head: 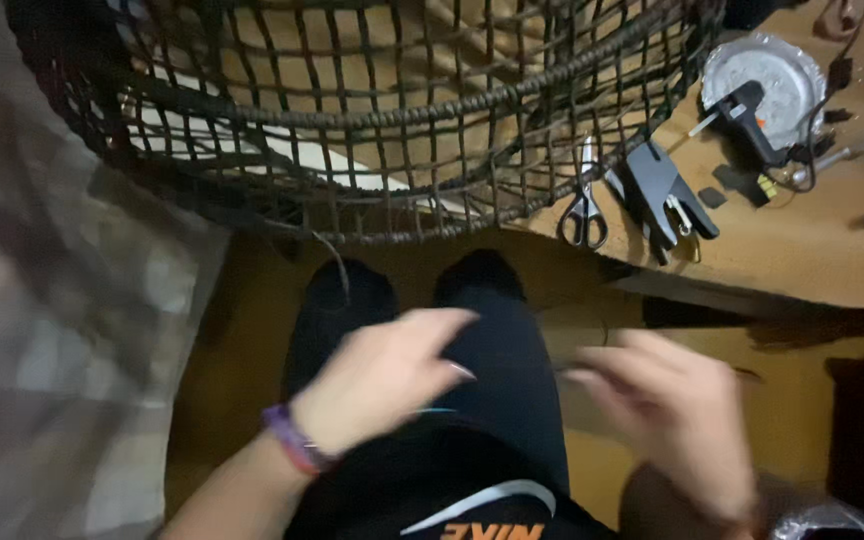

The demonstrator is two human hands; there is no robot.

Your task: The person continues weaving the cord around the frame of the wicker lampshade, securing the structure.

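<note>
Both hands are over the lap, blurred by motion. Left hand (377,385): fingers loosely extended, gripping nothing I can see. Right hand (667,415): fingers half curled, fingertips pointing toward the left; a thin dark strand (592,350) seems to run just above them, but whether it's pinched I cannot tell. Looks like strand handling between weaving passes; the next move likely needs a firm pinch on the strand end. The wicker frame (372,110) sits well beyond the fingertips, its top cut off. Scissors (584,205) and a black tool (664,190) lie on the board (802,250), out of reach.
</note>
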